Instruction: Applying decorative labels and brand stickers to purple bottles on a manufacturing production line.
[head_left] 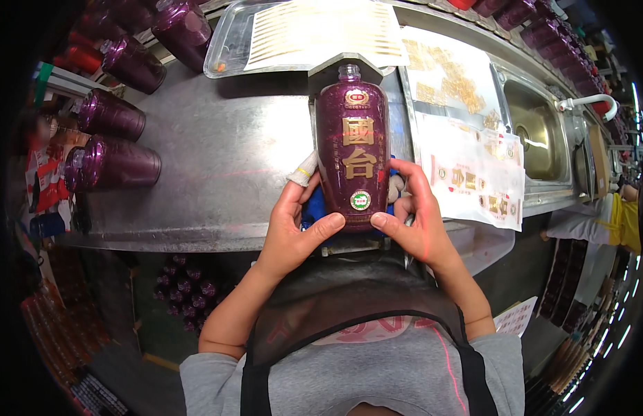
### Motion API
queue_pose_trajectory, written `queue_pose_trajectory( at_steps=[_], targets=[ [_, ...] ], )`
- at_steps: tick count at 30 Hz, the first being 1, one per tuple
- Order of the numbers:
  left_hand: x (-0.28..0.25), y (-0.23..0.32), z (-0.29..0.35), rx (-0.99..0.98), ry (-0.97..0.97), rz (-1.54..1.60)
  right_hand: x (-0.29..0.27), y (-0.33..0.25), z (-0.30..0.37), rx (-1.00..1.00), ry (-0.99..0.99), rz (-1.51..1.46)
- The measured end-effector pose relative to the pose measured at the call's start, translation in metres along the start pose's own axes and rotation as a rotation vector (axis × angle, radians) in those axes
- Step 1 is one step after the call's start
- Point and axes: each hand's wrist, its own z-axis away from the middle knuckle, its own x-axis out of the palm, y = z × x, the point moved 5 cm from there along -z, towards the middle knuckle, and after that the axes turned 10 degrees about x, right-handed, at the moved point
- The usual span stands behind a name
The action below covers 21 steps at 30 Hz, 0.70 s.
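A glossy purple bottle (335, 152) with raised gold characters, a red-and-gold emblem and a round green-and-white seal lies on its back in a metal holder (398, 118), its clear neck pointing away from me. My left hand (297, 215) grips its lower left side, thumb at the base, with a pale fabric cover on one fingertip. On the other side my right hand (415, 211) clasps the lower right, thumb near the base. Red laser lines cross the bottle. Something blue shows behind it, mostly hidden.
Several purple bottles (124, 163) stand at the left of the metal table (224, 159). A clear tray (228, 41) with a sheet of gold strips is at the back. Decal sheets (467, 173) lie at the right, beside a sink (536, 132) with a white faucet (585, 102).
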Motion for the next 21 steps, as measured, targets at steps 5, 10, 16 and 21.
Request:
queue_pose_trajectory(
  at_steps=[5,10,16,21],
  targets=[
    [0.013,0.007,-0.009,0.034,0.033,-0.014,-0.001,0.003,-0.001,0.050,0.028,-0.126],
    [0.019,0.014,-0.012,0.035,0.068,-0.132,-0.031,0.011,-0.017,0.175,0.153,-0.539],
    [0.019,0.009,-0.011,0.076,0.080,-0.152,-0.044,0.021,-0.024,0.311,0.023,-1.081],
    [0.013,0.008,-0.007,0.065,0.063,-0.152,-0.031,-0.041,-0.004,-0.107,0.248,-0.314]
  ],
)
